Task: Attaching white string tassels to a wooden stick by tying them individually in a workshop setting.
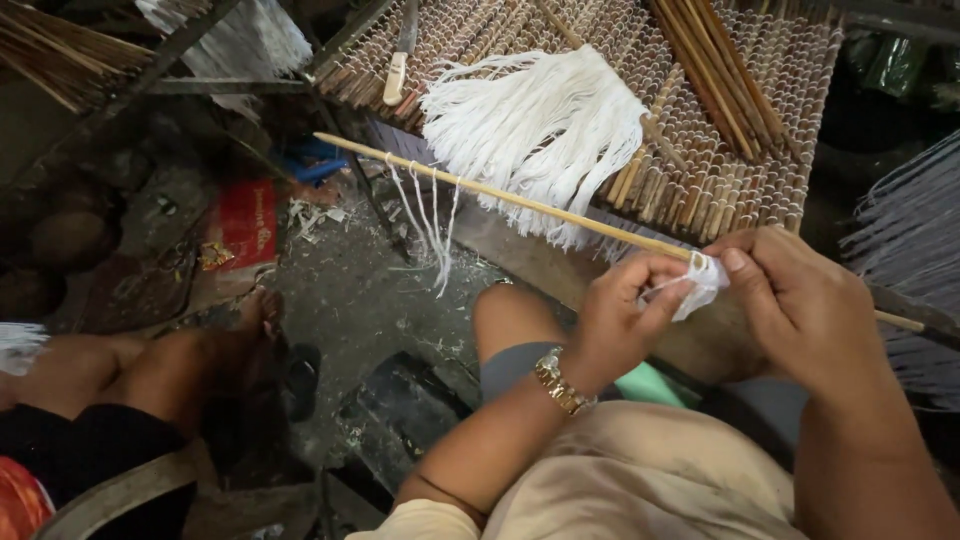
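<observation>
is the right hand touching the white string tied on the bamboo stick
Touching. The head view shows the right hand with its thumb pressed on the white string wrapped around the bamboo stick.

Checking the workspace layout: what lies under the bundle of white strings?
The bundle of white strings rests on a mat of bound bamboo sticks, visible all around it. Loose sticks lie beside it. Whatever sits directly beneath the bundle is covered.

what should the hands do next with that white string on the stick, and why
Probably pull the knot snug. Both the left hand and right hand pinch a loose white string loop around the thin pale bamboo stick, while earlier tied strands already hang farther along it.
</observation>
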